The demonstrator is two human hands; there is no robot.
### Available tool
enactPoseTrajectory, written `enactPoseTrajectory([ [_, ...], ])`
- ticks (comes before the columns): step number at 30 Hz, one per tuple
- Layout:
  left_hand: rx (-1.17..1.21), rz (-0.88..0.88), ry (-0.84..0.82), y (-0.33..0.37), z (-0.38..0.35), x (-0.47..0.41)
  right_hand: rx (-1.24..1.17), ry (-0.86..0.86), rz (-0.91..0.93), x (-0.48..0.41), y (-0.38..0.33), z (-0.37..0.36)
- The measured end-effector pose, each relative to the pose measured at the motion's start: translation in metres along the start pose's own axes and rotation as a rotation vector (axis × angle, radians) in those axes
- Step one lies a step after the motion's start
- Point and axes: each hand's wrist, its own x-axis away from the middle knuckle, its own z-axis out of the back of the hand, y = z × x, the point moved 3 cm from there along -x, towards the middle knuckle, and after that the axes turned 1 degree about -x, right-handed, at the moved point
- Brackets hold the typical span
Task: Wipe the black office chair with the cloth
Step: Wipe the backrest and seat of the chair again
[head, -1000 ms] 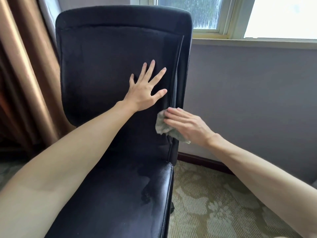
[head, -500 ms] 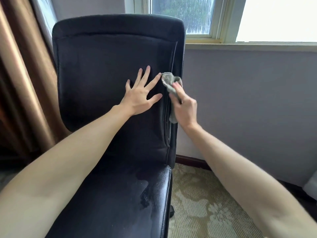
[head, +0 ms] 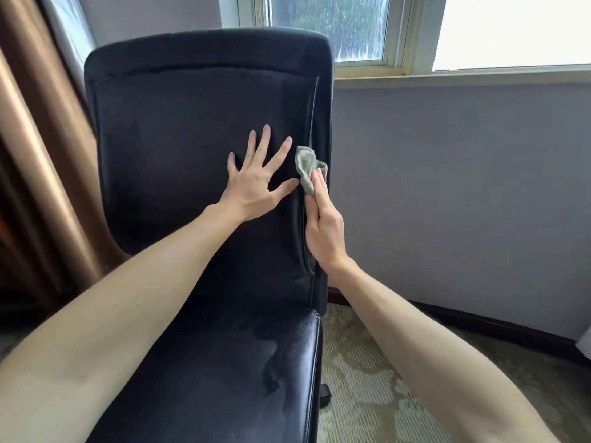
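Head view: our left hand, fingers spread, braces the black office chair backrest while our right hand fingers press the cloth to its edge.

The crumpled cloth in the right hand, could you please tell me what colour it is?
The crumpled cloth is a muted grey-green, seen best in the head view.

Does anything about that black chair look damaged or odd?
Yes. The seat of the black chair carries an irregular patch, glossy beside dull, near its right edge; whether it is wet or worn, I cannot tell. Along the backrest's right edge, where the right hand presses the grey cloth, the seam looks slightly gapped.
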Motion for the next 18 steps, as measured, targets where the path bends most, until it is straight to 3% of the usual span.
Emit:
enactPoseTrajectory([
  [6, 0.018, -0.002, -0.024, -0.003, 0.006, 0.000, -0.053, 0.027, -0.029, 0.000, 0.004, -0.005],
  [13, -0.001, 0.023, -0.006, 0.001, 0.000, 0.001, -0.071, -0.102, -0.239, 0.075, 0.057, 0.004],
  [18, -0.019, 0.021, -0.004, 0.002, 0.000, 0.001, -0.166, -0.024, -0.165, 0.050, 0.029, 0.002],
])
